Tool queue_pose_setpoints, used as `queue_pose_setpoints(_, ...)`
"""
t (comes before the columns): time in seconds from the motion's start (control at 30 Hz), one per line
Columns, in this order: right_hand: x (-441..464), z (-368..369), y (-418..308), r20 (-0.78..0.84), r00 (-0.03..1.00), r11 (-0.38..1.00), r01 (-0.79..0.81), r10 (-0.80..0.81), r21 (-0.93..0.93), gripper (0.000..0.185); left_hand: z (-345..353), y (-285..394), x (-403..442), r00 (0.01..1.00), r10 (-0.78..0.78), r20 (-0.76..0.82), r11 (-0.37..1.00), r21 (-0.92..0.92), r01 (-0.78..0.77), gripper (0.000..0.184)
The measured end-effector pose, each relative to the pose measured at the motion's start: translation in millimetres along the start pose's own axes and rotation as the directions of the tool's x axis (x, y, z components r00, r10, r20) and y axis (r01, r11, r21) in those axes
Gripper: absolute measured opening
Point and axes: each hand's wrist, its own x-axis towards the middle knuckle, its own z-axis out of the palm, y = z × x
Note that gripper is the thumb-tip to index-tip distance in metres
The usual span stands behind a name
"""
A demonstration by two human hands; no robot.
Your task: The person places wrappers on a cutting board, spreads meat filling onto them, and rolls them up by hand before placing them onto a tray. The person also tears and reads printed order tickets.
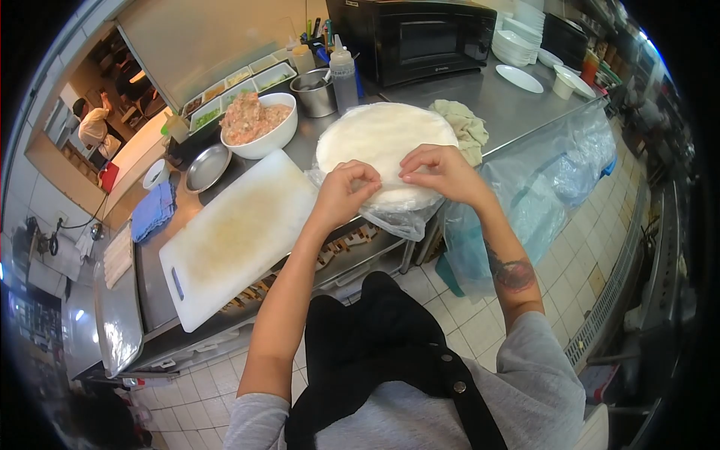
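A stack of round white sheets [386, 139] lies on clear plastic wrap [401, 221] at the counter's front edge. My left hand [349, 187] pinches the near edge of the stack, thumb and index finger together. Close beside it on the right, my right hand [435, 171] pinches the same edge. The fingertips of both hands touch the sheets, a short gap apart. How many sheets are between the fingers cannot be made out. A white cutting board [240, 236] with a yellowish stain lies left of my left hand.
A white bowl [281, 135] of minced filling, a metal pot [313, 94] and a squeeze bottle [343, 79] stand behind. A crumpled cloth [461, 127] and plastic bag [525, 195] are at the right. Another person [96, 127] is beyond the opening.
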Motion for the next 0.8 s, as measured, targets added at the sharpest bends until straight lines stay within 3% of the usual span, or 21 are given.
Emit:
queue_pose_setpoints(0.1, 9, 7, 0, 0.022, 0.999, 0.998, 0.039, -0.039, -0.039, 0.013, -1, 1, 0, 1.000, 0.005, 0.001, 1.000, 0.001, -0.005, 0.009)
queue_pose_setpoints(0.17, 14, 9, -1, 0.017, 0.998, 0.982, -0.063, 0.067, -0.177, 0.014, -2, 1, -1, 1.000, 0.021, 0.003, 1.000, 0.009, -0.021, 0.009)
queue_pose_setpoints(0.3, 22, 6, 1, 0.104, 0.984, 0.972, -0.123, 0.146, -0.201, 0.016, 0, 1, -2, 0.999, 0.043, 0.006, 0.999, 0.007, -0.043, 0.013)
queue_pose_setpoints(0.37, 25, 3, 10, 0.168, 0.957, 0.971, -0.226, 0.236, -0.077, 0.018, 4, 25, -6, 0.966, 0.189, -0.178, 0.981, 0.082, -0.177, 0.025)
queue_pose_setpoints(0.4, 26, 2, 13, 0.171, 0.957, 0.971, -0.225, 0.235, -0.077, 0.018, 5, 29, -8, 0.966, 0.187, -0.181, 0.981, 0.081, -0.175, 0.025)
queue_pose_setpoints(0.47, 28, 2, 17, 0.223, 0.948, 0.974, -0.224, 0.228, -0.044, 0.018, 8, 35, -10, 0.899, 0.433, -0.069, 0.792, 0.506, -0.342, 0.036)
queue_pose_setpoints(0.6, 30, 2, 18, 0.237, 0.950, 0.979, -0.205, 0.202, -0.012, 0.019, 28, 25, -6, 0.888, 0.441, -0.131, 0.783, 0.539, -0.310, 0.038)
queue_pose_setpoints(0.8, 33, -2, 21, 0.316, 0.913, 0.958, -0.285, 0.259, 0.036, 0.018, 36, 23, -5, 0.856, 0.474, -0.207, 0.744, 0.614, -0.263, 0.021)
